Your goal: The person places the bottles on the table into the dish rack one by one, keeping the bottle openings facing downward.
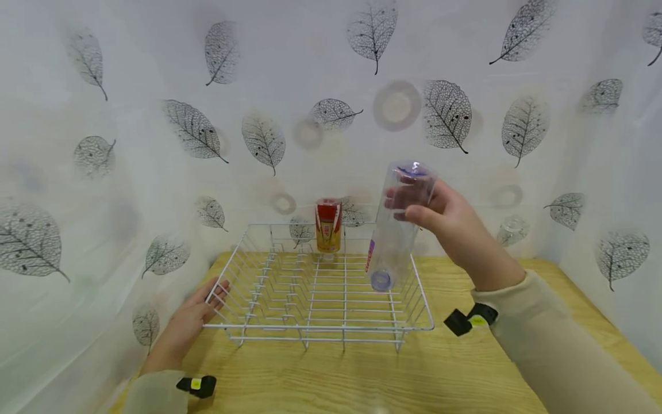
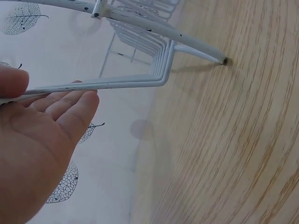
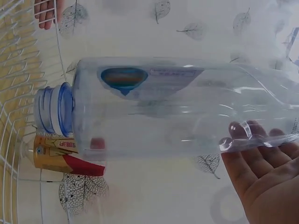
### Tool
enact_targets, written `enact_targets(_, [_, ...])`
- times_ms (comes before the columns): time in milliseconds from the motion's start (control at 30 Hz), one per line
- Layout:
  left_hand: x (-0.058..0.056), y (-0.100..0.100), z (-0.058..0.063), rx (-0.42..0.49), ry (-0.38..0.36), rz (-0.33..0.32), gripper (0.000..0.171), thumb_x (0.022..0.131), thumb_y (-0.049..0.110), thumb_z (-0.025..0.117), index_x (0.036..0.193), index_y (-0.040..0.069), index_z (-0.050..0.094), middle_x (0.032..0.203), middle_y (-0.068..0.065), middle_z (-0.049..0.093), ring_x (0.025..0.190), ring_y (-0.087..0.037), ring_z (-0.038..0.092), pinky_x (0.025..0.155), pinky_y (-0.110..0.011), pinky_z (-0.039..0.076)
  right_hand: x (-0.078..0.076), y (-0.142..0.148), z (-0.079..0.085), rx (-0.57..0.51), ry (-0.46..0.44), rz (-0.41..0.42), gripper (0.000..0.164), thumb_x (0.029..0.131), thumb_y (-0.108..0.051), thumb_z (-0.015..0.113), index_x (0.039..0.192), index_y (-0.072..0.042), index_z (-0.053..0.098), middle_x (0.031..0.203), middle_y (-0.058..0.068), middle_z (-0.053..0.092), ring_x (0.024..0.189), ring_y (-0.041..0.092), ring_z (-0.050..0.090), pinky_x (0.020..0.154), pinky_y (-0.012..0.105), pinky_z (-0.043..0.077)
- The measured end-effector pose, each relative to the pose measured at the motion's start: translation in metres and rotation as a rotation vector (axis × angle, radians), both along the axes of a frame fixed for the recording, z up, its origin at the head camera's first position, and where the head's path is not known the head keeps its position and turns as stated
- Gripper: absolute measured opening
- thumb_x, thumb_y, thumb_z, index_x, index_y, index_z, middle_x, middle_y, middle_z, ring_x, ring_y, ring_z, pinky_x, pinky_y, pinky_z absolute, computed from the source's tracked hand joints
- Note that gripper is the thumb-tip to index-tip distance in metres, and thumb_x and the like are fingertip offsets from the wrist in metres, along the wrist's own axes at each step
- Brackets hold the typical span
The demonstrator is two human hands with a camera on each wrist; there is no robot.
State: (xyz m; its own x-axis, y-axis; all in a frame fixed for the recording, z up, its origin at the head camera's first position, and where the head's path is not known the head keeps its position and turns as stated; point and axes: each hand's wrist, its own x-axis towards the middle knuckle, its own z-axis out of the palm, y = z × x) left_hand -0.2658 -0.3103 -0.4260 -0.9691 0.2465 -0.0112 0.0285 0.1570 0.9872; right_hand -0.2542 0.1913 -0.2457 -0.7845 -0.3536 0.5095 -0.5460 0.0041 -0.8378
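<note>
My right hand (image 1: 439,213) grips a clear plastic bottle (image 1: 395,241) near its base, fingers on one side and thumb on the other. The bottle hangs tilted, mouth down, over the right part of a white wire dish rack (image 1: 318,329). In the right wrist view the bluish bottle neck (image 3: 53,109) shows no cap. My left hand (image 1: 199,307) holds the rack's left side, and the left wrist view shows the rim wire (image 2: 117,85) between thumb and fingers. A small bottle with a red-and-yellow label (image 1: 328,227) stands neck down at the back of the rack.
Wire dividers (image 1: 289,287) run through the left half of the rack. The rack stands on a wood-grain table (image 1: 331,379). A pale curtain with leaf prints (image 1: 341,34) encloses the back and both sides. Each sleeve carries a black wrist strap (image 1: 470,319).
</note>
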Motion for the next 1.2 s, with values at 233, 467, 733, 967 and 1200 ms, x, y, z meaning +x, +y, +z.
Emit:
enact_targets(233, [-0.002, -0.001, 0.001, 0.009, -0.002, -0.002, 0.075, 0.097, -0.007, 0.028, 0.162, 0.008, -0.006, 0.168, -0.015, 0.01, 0.152, -0.033, 0.012, 0.12, -0.046, 0.016, -0.061, -0.015, -0.012, -0.07, -0.109, -0.082, 0.056, 0.099, -0.015, 0.067, 0.149, -0.003, 0.044, 0.136, 0.019, 0.057, 0.123, 0.029, 0.06, 0.1, 0.034, 0.052])
enact_targets(467, [-0.004, -0.001, 0.001, 0.015, -0.016, 0.007, 0.077, 0.096, -0.008, 0.03, 0.163, 0.009, -0.005, 0.168, -0.015, 0.009, 0.152, -0.035, 0.012, 0.121, -0.052, 0.012, -0.106, -0.031, -0.03, -0.054, -0.165, -0.229, 0.066, 0.098, -0.028, 0.069, 0.153, -0.004, 0.04, 0.14, 0.015, 0.057, 0.126, 0.025, 0.057, 0.104, 0.036, 0.049])
enact_targets(733, [-0.003, -0.002, 0.003, 0.01, -0.028, 0.017, 0.079, 0.095, -0.008, 0.031, 0.163, 0.011, -0.004, 0.168, -0.012, 0.01, 0.152, -0.035, 0.011, 0.121, -0.052, 0.012, -0.146, -0.043, -0.059, 0.025, -0.294, -0.233, 0.079, 0.099, -0.045, 0.063, 0.161, -0.015, 0.025, 0.151, 0.014, 0.048, 0.134, 0.029, 0.05, 0.11, 0.047, 0.043])
enact_targets(967, [-0.003, 0.0, 0.002, 0.004, -0.035, 0.018, 0.08, 0.093, -0.009, 0.03, 0.163, 0.01, -0.004, 0.168, -0.012, 0.01, 0.153, -0.033, 0.012, 0.121, -0.05, 0.013, -0.163, -0.054, -0.091, 0.159, -0.364, -0.284, 0.087, 0.099, -0.053, 0.058, 0.164, -0.019, 0.012, 0.154, 0.013, 0.043, 0.137, 0.03, 0.046, 0.106, 0.048, 0.046])
enact_targets(1200, [-0.001, 0.0, 0.001, -0.024, -0.027, 0.039, 0.08, 0.092, -0.008, 0.032, 0.163, 0.01, 0.0, 0.168, -0.012, 0.015, 0.151, -0.037, 0.017, 0.121, -0.055, 0.012, -0.172, -0.064, -0.107, 0.175, -0.362, -0.35, 0.077, 0.1, -0.051, 0.058, 0.159, -0.014, 0.026, 0.149, 0.012, 0.047, 0.135, 0.032, 0.046, 0.108, 0.052, 0.043])
